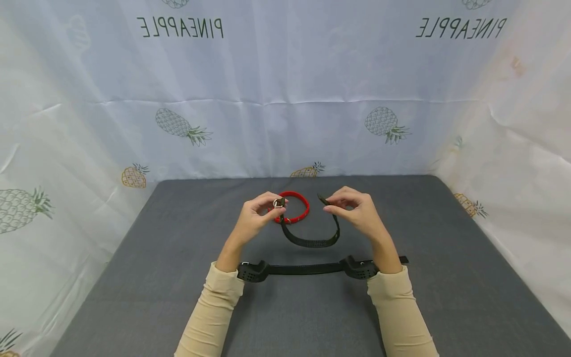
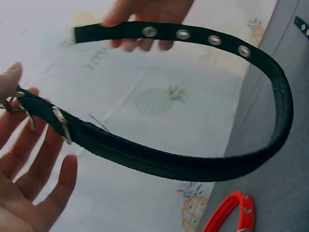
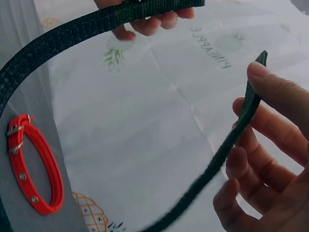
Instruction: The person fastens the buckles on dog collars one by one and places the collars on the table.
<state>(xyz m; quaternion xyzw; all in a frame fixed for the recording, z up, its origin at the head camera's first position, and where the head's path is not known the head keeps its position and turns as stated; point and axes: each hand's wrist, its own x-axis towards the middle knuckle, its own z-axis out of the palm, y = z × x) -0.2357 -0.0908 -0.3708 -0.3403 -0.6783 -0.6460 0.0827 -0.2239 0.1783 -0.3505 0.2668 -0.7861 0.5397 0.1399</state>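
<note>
A dark green pet collar [image 1: 314, 243] hangs in a U between both hands, raised above the table. My left hand [image 1: 251, 219] pinches its buckle end between thumb and fingers; a metal buckle [image 2: 14, 100] and a ring [image 2: 62, 125] show there. With thumb and fingertips, my right hand [image 1: 360, 214] holds the free tip, which points upward. Several metal eyelets [image 2: 183, 34] run along that end in the left wrist view. The two ends are apart. Behind the left fingertips, a red collar [image 1: 306, 199] lies on the table, buckled into a loop.
Under the wrists, a long black strap [image 1: 305, 269] lies across the grey table [image 1: 308, 317]. It carries perforated black pieces at its left [image 1: 253, 272] and right [image 1: 358, 268]; the forearms partly cover it. A pineapple-print cloth [image 1: 285, 74] hangs behind and beside the table.
</note>
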